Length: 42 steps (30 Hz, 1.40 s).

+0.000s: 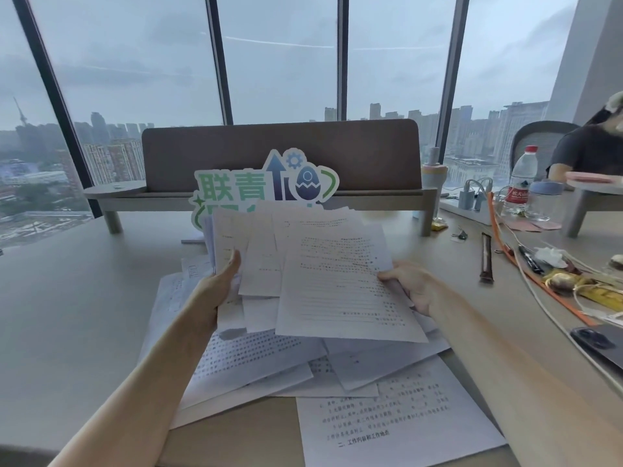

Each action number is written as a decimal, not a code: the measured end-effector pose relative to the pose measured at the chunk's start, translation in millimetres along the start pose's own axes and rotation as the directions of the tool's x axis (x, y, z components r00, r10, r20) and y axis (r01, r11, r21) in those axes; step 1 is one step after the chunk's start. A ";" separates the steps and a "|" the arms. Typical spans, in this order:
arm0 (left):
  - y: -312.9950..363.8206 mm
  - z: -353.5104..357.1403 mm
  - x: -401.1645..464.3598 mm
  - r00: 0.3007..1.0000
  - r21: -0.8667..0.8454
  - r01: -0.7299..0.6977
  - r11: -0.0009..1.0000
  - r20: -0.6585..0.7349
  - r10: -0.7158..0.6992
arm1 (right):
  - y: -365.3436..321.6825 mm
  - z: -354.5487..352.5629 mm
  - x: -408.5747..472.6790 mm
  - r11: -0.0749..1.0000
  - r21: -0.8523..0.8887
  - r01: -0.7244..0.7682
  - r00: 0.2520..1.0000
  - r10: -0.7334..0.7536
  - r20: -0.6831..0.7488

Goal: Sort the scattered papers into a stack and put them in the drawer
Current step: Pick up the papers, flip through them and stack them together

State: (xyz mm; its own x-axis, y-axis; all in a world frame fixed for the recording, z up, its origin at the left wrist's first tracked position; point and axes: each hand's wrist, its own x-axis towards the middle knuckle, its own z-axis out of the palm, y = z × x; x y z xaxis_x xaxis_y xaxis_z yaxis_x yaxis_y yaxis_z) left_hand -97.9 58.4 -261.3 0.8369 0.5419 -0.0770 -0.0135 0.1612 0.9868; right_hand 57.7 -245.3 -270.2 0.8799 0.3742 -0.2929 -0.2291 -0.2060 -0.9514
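Both hands hold a loose, uneven bundle of printed papers (pixel 323 274) up above the desk. My left hand (pixel 215 291) grips the bundle's left edge, thumb on the front. My right hand (pixel 409 286) pinches its right edge. Several more sheets (pixel 263 365) lie fanned and overlapping on the desk under the bundle. One printed page (pixel 397 419) lies nearest me at the desk's front. No drawer is in view.
A green and blue cut-out sign (pixel 269 183) stands behind the papers before a brown divider (pixel 279 153). On the right lie cables (pixel 526 274), pens, a phone (pixel 600 342), a water bottle (pixel 521 180) and a power strip. A seated person (pixel 590 153) is at far right.
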 end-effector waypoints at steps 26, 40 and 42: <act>-2.2 8.2 -7.6 0.964 -0.003 0.091 0.996 0.251 -0.088 | -9.3 42.3 -22.7 0.988 -0.039 0.148 0.979 -0.141 0.148; -7.9 16.6 -12.2 0.951 0.276 0.223 0.935 0.149 -0.271 | -5.1 49.5 -26.4 0.972 -0.226 0.063 0.998 -0.055 0.041; -7.1 18.9 -12.7 0.944 0.241 0.240 0.940 0.170 -0.284 | -7.0 56.1 -31.0 0.953 -0.282 0.115 0.993 -0.105 0.048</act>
State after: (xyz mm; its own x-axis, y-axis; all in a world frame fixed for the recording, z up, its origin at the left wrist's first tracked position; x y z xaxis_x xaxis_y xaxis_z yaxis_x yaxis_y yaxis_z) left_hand -98.1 34.7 -264.5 0.8866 0.3254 -0.3287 0.3196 0.0828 0.9439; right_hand 8.7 -204.7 -259.8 0.8780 0.4370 -0.1955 0.0001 -0.4084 -0.9128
